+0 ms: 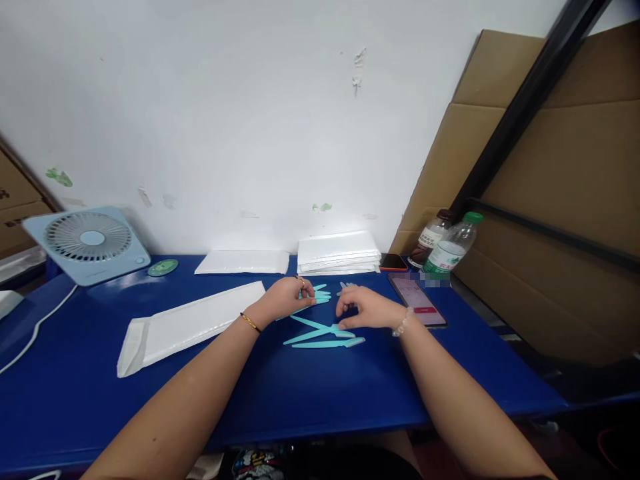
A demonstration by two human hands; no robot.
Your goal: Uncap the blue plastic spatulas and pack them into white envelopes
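Note:
Several thin turquoise sticks with clear-capped ends, like small razors [320, 345], lie on the blue table. My left hand [293, 297] has its thumb and fingers pinched at more turquoise razors behind them. To the right, my right hand [363, 308] curves over the capped ends of the front razors, its thumb and fingertips apart and nothing visible between them. A few pale capped ends [345, 287] show just behind the right hand. A long white padded envelope [195, 323] rests to the left of my left hand, its flap end toward the lower left.
White envelopes are stacked [339, 252] by the wall, with another envelope [243, 261] beside them. A blue fan [93, 240] and green disc [163, 268] are at left. At right are a phone [420, 303], a dark phone [393, 261], two bottles [447, 250] and cardboard [560, 267].

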